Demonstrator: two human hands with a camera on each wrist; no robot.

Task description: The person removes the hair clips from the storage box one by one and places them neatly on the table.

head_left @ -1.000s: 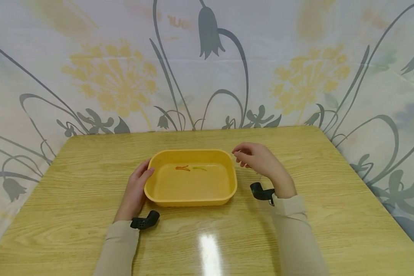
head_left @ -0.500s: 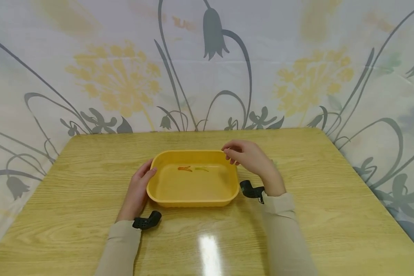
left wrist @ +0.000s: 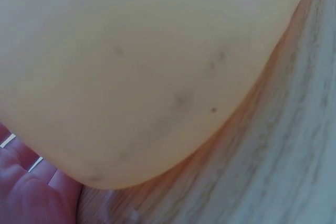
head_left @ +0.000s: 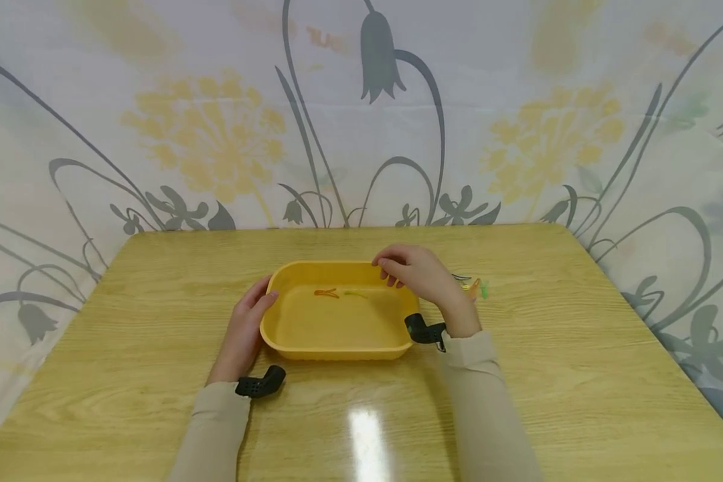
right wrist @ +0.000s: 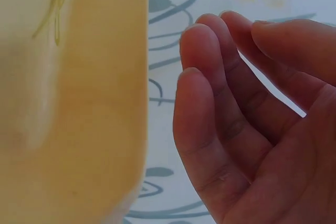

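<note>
A yellow plastic tray (head_left: 337, 348) sits mid-table. Two thin pieces, one orange (head_left: 325, 292) and one green (head_left: 355, 294), lie on its floor near the far wall. My left hand (head_left: 256, 314) lies on the table against the tray's left wall, thumb at the rim. In the left wrist view the tray's outer wall (left wrist: 147, 61) fills the frame, with my palm (left wrist: 31, 192) at the lower left. My right hand (head_left: 391, 271) hovers over the tray's far right corner with loosely bent fingers (right wrist: 210, 129) that hold nothing, beside the tray wall (right wrist: 94, 103).
A few small orange and green pieces (head_left: 476, 288) lie on the wooden table (head_left: 578, 348) just right of my right wrist. A flower-patterned cloth (head_left: 361, 114) hangs behind and around the table. Black wrist cameras (head_left: 259, 386) sit at both cuffs.
My right hand has moved left, from beside the tray to above its far right corner, uncovering the small pieces on the table. My left hand has stayed at the tray's left side.
</note>
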